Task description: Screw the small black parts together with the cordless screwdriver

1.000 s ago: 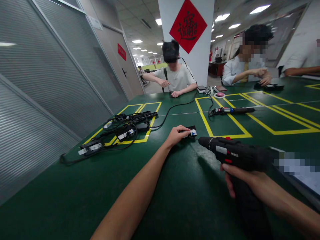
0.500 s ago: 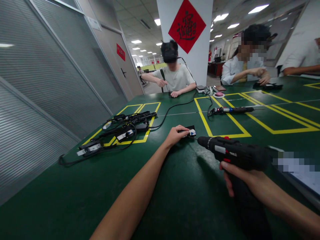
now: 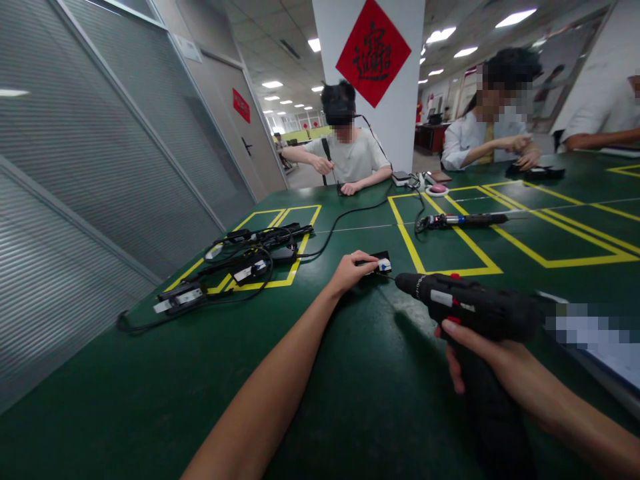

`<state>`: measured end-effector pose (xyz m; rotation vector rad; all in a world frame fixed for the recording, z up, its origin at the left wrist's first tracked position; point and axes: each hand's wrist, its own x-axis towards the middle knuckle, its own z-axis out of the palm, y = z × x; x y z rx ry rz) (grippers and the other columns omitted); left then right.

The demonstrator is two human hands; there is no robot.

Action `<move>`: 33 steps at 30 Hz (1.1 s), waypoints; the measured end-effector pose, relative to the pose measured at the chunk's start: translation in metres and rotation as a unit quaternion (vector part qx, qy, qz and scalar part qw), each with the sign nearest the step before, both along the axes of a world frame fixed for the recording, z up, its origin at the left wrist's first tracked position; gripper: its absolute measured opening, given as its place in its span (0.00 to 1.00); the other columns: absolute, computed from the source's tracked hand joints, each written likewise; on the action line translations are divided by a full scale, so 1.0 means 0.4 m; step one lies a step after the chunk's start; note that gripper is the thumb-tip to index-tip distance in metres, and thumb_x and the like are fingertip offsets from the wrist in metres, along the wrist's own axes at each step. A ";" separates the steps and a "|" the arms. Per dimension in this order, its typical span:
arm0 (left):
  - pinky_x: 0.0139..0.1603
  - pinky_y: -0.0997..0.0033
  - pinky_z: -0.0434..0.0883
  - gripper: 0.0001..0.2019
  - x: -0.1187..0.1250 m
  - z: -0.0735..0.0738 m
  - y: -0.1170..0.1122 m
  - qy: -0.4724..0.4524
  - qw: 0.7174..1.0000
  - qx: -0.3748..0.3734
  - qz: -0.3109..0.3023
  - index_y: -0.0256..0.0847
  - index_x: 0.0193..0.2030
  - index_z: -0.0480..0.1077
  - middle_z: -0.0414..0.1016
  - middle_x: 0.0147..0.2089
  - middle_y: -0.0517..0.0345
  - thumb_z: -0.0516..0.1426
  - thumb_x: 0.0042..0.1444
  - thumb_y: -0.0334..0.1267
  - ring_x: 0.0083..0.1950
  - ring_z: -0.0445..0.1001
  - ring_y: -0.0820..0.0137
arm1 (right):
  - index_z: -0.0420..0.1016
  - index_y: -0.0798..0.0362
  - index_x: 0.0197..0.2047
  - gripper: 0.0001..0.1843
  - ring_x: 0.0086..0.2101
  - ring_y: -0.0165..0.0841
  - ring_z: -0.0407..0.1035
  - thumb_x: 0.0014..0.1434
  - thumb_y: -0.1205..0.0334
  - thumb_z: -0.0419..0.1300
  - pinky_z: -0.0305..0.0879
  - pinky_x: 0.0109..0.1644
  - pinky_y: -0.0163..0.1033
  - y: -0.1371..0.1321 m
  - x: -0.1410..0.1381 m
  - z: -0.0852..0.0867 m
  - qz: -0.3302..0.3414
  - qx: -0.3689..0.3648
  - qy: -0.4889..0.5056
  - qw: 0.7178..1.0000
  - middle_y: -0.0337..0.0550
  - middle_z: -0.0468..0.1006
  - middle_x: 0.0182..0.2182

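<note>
My left hand (image 3: 351,269) reaches out over the green table (image 3: 320,373) and pinches a small black part (image 3: 381,262) with a white and blue label, holding it down. My right hand (image 3: 483,363) is wrapped round the grip of a black cordless electric screwdriver (image 3: 467,308). The screwdriver lies level, and its bit tip meets the right edge of the small part.
A heap of black parts and cables (image 3: 235,263) lies in a yellow-taped box to the left. Another screwdriver (image 3: 467,219) rests in the yellow box ahead. Three other people sit at the far side, working with their hands. A blurred sheet (image 3: 595,337) lies at right.
Almost nothing: the screwdriver has edged slightly left towards the small part, and my left hand stays on the part.
</note>
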<state>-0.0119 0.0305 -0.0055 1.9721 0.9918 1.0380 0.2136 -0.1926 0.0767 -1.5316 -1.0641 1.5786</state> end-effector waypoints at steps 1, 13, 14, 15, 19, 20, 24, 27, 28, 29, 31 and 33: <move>0.50 0.67 0.67 0.13 0.000 0.000 0.000 0.000 1.000 -0.001 0.000 0.39 0.40 0.79 0.77 0.42 0.51 0.61 0.51 0.43 0.45 0.73 0.67 | 0.74 0.53 0.33 0.21 0.22 0.32 0.69 0.57 0.42 0.58 0.63 0.31 0.40 0.000 0.001 -0.002 -0.002 0.000 0.004 1.000 0.37 0.76 0.19; 0.51 0.67 0.67 0.13 -0.002 0.005 -0.003 0.000 1.000 -0.013 -0.007 0.39 0.40 0.79 0.77 0.43 0.52 0.61 0.51 0.43 0.46 0.73 0.66 | 0.76 0.55 0.28 0.24 0.22 0.33 0.69 0.56 0.40 0.58 0.62 0.33 0.41 0.003 0.005 -0.006 0.010 -0.001 -0.010 1.000 0.40 0.77 0.21; 0.51 0.67 0.67 0.13 -0.001 0.006 -0.004 0.001 1.000 -0.014 -0.006 0.40 0.40 0.79 0.77 0.43 0.52 0.61 0.51 0.43 0.46 0.73 0.66 | 0.77 0.55 0.29 0.24 0.22 0.32 0.69 0.56 0.40 0.58 0.62 0.33 0.40 0.003 0.005 -0.007 0.010 -0.001 -0.002 1.000 0.40 0.77 0.22; 0.51 0.67 0.67 0.13 -0.001 0.006 -0.004 0.002 1.000 -0.014 -0.005 0.40 0.40 0.79 0.77 0.43 0.52 0.61 0.51 0.43 0.46 0.73 0.66 | 0.77 0.56 0.32 0.24 0.22 0.32 0.70 0.56 0.41 0.58 0.62 0.32 0.40 0.003 0.006 -0.009 0.008 -0.002 0.009 1.000 0.40 0.77 0.22; 0.51 0.67 0.67 0.13 -0.001 0.008 -0.006 0.002 1.000 -0.017 0.000 0.39 0.40 0.79 0.77 0.43 0.52 0.61 0.51 0.43 0.46 0.73 0.66 | 0.77 0.54 0.40 0.23 0.22 0.32 0.70 0.57 0.42 0.59 0.62 0.31 0.39 0.002 0.019 -0.013 0.010 -0.010 0.043 0.999 0.38 0.77 0.23; 0.51 0.67 0.67 0.13 -0.001 0.007 -0.006 0.002 1.000 -0.018 0.000 0.39 0.40 0.79 0.76 0.43 0.52 0.61 0.51 0.43 0.46 0.73 0.66 | 0.78 0.54 0.38 0.22 0.22 0.32 0.70 0.57 0.42 0.59 0.62 0.31 0.40 0.003 0.022 -0.011 0.017 -0.010 0.039 0.999 0.38 0.78 0.23; 0.51 0.66 0.67 0.13 -0.002 0.005 -0.005 0.002 1.000 -0.010 -0.005 0.39 0.41 0.79 0.76 0.43 0.52 0.61 0.51 0.43 0.46 0.73 0.66 | 0.78 0.53 0.32 0.25 0.22 0.33 0.69 0.57 0.39 0.56 0.59 0.30 0.39 0.010 0.031 -0.002 0.048 -0.003 -0.022 0.999 0.41 0.78 0.19; 0.51 0.66 0.67 0.13 -0.003 0.004 -0.004 0.004 1.000 -0.005 -0.011 0.40 0.41 0.79 0.76 0.43 0.52 0.61 0.52 0.43 0.46 0.73 0.66 | 0.79 0.52 0.35 0.25 0.21 0.34 0.67 0.57 0.38 0.54 0.56 0.28 0.39 0.012 0.034 -0.002 0.046 -0.002 -0.057 0.997 0.41 0.77 0.16; 0.51 0.66 0.67 0.13 -0.003 0.005 -0.004 0.006 1.000 -0.006 -0.010 0.40 0.41 0.79 0.76 0.43 0.52 0.61 0.52 0.43 0.46 0.73 0.66 | 0.79 0.52 0.37 0.25 0.21 0.34 0.67 0.57 0.38 0.54 0.55 0.27 0.39 0.012 0.035 -0.003 0.043 0.000 -0.066 0.997 0.41 0.77 0.16; 0.51 0.66 0.67 0.12 -0.003 0.006 -0.004 0.008 1.000 -0.008 -0.008 0.40 0.41 0.79 0.76 0.43 0.52 0.61 0.51 0.43 0.46 0.73 0.66 | 0.79 0.51 0.40 0.25 0.21 0.34 0.66 0.57 0.39 0.55 0.54 0.27 0.39 0.011 0.036 -0.005 0.041 0.004 -0.072 0.997 0.40 0.77 0.17; 0.51 0.66 0.67 0.13 -0.003 0.008 -0.005 0.011 1.000 -0.012 -0.006 0.40 0.41 0.79 0.77 0.43 0.52 0.61 0.51 0.42 0.46 0.73 0.66 | 0.78 0.50 0.43 0.24 0.21 0.33 0.65 0.57 0.40 0.56 0.52 0.26 0.38 0.010 0.037 -0.006 0.045 0.008 -0.079 0.996 0.40 0.77 0.17; 0.52 0.66 0.67 0.13 -0.003 0.010 -0.006 0.010 1.000 -0.015 -0.005 0.40 0.41 0.79 0.77 0.43 0.52 0.61 0.51 0.43 0.47 0.73 0.66 | 0.78 0.49 0.45 0.24 0.21 0.33 0.64 0.57 0.40 0.56 0.50 0.26 0.38 0.008 0.035 -0.005 0.050 0.016 -0.081 0.995 0.38 0.77 0.17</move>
